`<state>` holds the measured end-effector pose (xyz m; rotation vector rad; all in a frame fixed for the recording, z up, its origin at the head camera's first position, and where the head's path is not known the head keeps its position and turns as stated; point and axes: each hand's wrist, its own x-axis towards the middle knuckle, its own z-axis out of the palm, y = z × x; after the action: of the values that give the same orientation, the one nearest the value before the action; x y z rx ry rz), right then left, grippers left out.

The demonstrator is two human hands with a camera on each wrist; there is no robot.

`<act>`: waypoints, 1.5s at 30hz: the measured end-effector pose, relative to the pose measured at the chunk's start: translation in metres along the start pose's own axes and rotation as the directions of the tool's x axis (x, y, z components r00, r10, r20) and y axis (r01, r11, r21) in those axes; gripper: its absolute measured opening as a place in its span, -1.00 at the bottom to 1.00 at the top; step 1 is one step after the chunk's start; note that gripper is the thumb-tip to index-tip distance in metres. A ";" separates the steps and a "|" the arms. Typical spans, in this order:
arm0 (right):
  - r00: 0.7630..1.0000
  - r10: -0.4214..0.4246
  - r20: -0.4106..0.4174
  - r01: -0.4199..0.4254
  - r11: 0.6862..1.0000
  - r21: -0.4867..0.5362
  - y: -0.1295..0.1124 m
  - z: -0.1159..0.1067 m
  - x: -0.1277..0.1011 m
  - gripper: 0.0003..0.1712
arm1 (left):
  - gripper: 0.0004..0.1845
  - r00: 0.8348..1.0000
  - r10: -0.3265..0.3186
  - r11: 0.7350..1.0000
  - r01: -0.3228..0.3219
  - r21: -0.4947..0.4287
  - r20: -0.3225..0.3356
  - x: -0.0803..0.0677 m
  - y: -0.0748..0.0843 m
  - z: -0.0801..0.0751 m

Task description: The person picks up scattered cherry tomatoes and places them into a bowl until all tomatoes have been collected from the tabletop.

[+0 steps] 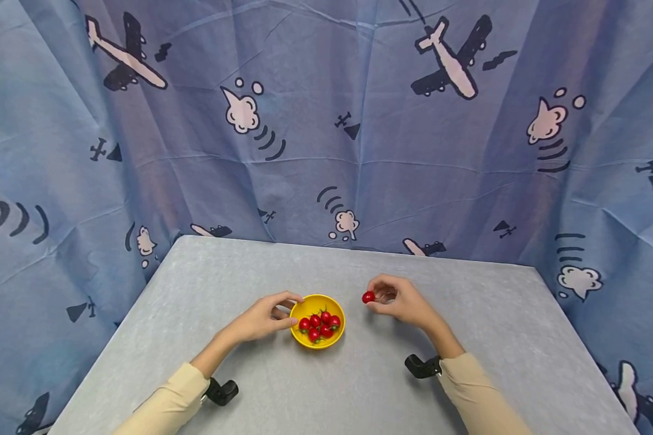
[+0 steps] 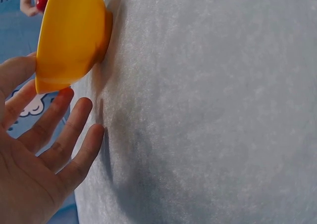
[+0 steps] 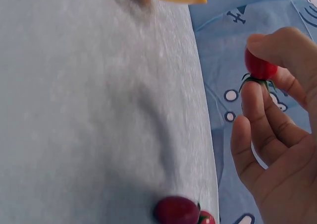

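Observation:
A yellow bowl (image 1: 317,346) on the table holds several red cherry tomatoes (image 1: 314,321) with green stems. My left hand (image 1: 263,315) holds the bowl's left rim lightly between thumb and fingers; the left wrist view shows the other fingers (image 2: 79,135) stretched out beside its outer wall. Right of the bowl, above the table, my right hand (image 1: 405,300) pinches another cherry tomato (image 3: 259,65) by thumb and fingertips. Its green stem points toward the lower fingers.
Low in the right wrist view lie a dark red tomato (image 3: 176,211) and part of a second one (image 3: 206,217); the head view hides them. A pale grey cloth covers the table (image 1: 239,260). Behind it hangs a blue curtain (image 1: 315,145) with airplane prints.

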<state>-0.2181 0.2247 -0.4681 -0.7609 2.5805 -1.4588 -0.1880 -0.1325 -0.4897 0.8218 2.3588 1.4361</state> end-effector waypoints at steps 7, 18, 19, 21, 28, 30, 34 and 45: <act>0.999 -0.035 0.027 0.034 0.999 0.033 -0.009 0.010 0.009 -0.72 | -0.57 1.000 0.009 1.000 -0.008 -0.026 0.008 -0.001 0.001 -0.001; 0.997 -0.029 0.075 0.028 1.000 0.011 -0.018 0.031 0.021 -0.71 | -0.58 1.000 0.007 1.000 -0.007 0.000 0.011 -0.001 0.001 -0.001; 0.996 -0.030 0.081 0.029 1.000 0.012 -0.019 0.032 0.022 -0.71 | -0.58 1.000 0.004 1.000 -0.004 0.002 0.010 -0.002 0.001 -0.001; 0.995 -0.034 0.093 0.033 0.999 0.018 -0.021 0.035 0.023 -0.72 | -0.58 1.000 0.000 1.000 0.000 -0.001 0.010 -0.002 0.001 -0.001; 0.991 -0.058 0.120 0.053 0.998 0.041 -0.027 0.042 0.026 -0.74 | -0.58 1.000 0.002 1.000 -0.002 -0.014 0.014 -0.001 0.001 -0.002; 0.990 -0.063 0.124 0.058 0.997 0.047 -0.029 0.043 0.027 -0.74 | -0.58 1.000 0.004 1.000 -0.003 -0.013 0.015 -0.001 0.000 -0.002; 0.989 -0.070 0.132 0.064 0.997 0.051 -0.032 0.046 0.028 -0.73 | -0.58 1.000 0.005 1.000 -0.004 -0.010 0.016 0.000 -0.001 -0.002; 0.985 -0.067 0.156 0.062 0.997 0.035 -0.031 0.051 0.030 -0.70 | -0.55 1.000 -0.013 1.000 0.014 -0.012 0.013 -0.001 -0.002 -0.002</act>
<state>-0.2172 0.1583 -0.4652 -0.9235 2.4332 -1.3901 -0.1886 -0.1354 -0.4907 0.8082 2.3386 1.4343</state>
